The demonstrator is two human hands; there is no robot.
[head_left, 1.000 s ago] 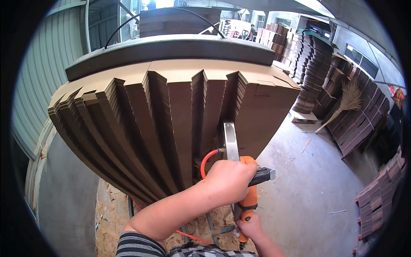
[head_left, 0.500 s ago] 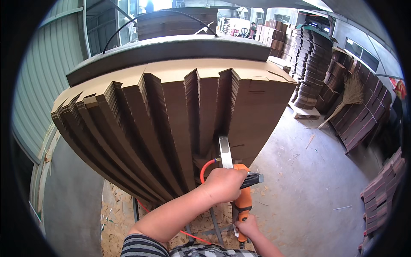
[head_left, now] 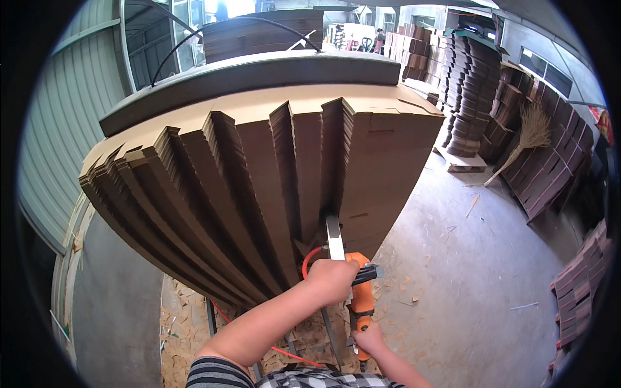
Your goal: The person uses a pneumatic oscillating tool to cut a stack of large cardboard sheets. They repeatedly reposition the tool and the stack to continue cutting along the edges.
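Observation:
A tall stack of notched brown cardboard sheets point(head_left: 398, 155) stands in front of me, with deep vertical slots down its near side. I hold an orange power tool point(head_left: 363, 297) with a flat metal front bar point(head_left: 334, 236). The bar's far end reaches into the rightmost slot. My left hand point(head_left: 331, 281) is closed round the tool's black side handle. Lower down, my right hand point(head_left: 369, 339) grips the orange rear body. A red hose point(head_left: 308, 262) curves beside the bar. The bar's tip is hidden in the slot's shadow.
A dark slab point(head_left: 259, 74) with a rope handle point(head_left: 174, 55) lies on top of the stack. Cardboard scraps point(head_left: 178, 323) litter the floor below. To the right are a straw broom point(head_left: 532, 132), bundled cardboard point(head_left: 550, 165) and a pallet point(head_left: 464, 161). A corrugated wall point(head_left: 71, 123) runs along the left.
The tool and both hands have shifted slightly left and the bar sits a little lower in the slot. My view has turned slightly. Both grips stay the same.

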